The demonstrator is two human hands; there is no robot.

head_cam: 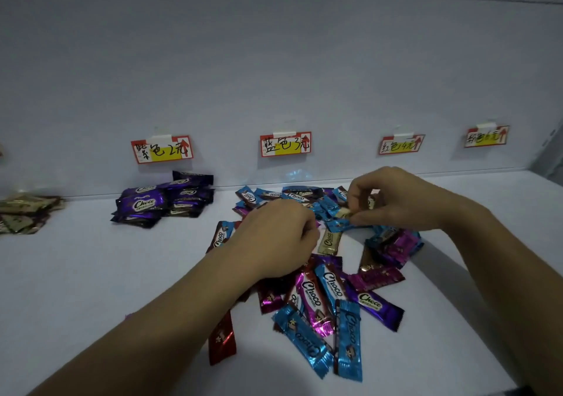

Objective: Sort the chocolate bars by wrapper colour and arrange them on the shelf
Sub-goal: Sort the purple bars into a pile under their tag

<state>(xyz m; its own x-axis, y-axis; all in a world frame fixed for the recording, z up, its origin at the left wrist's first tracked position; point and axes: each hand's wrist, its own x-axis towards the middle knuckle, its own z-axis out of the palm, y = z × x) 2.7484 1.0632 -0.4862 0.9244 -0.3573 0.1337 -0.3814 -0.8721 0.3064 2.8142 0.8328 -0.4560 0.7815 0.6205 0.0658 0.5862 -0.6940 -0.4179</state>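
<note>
Nearby, blue bar (348, 339) lengthwise front-to-back.

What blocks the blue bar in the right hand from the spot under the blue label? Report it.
Nothing tall. Only flat loose bars lie between the blue bar in the right hand and the blue label; the left hand sits nearer, off that line.

The left hand (275, 237) hides its own fingertips and half a blue bar (220, 237). The pale wrapper (344, 213) pinched by the right hand (393, 197) is blurred. Far left of both hands, a gold pile (24, 213) is cut off.
</note>
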